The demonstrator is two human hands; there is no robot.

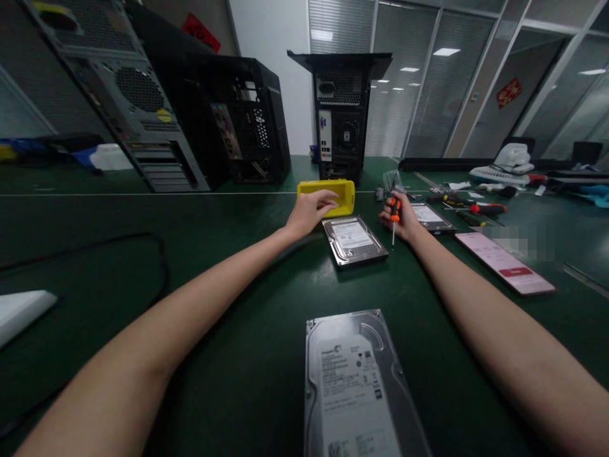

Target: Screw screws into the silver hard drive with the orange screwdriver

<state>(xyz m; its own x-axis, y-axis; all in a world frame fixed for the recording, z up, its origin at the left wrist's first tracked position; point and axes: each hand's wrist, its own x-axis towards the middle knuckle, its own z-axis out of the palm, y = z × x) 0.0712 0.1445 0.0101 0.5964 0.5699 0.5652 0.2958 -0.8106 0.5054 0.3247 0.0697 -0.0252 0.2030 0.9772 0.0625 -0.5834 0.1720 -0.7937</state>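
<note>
My right hand (404, 216) is wrapped round an orange-and-black screwdriver (395, 209), its thin shaft pointing down at the table. At the front of a yellow plastic box (349, 190) is my left hand (311, 211), thumb and fingertips brought together in a pinch. Whatever lies between those fingertips is too small to make out. Between my hands a hard drive (354, 240) rests label up on the table. Another hard drive (364, 387), larger in view, lies closest to me. Behind my right wrist, a third hard drive (431, 217) is partly hidden.
Computer cases stand along the back: a grey one (137, 95) at left, a black one (259, 120) beside it, another (345, 120) behind the yellow box. A phone (507, 261) lies right of my forearm. Pliers (485, 209) and other tools are scattered beyond. A black cable (162, 254) curves at left.
</note>
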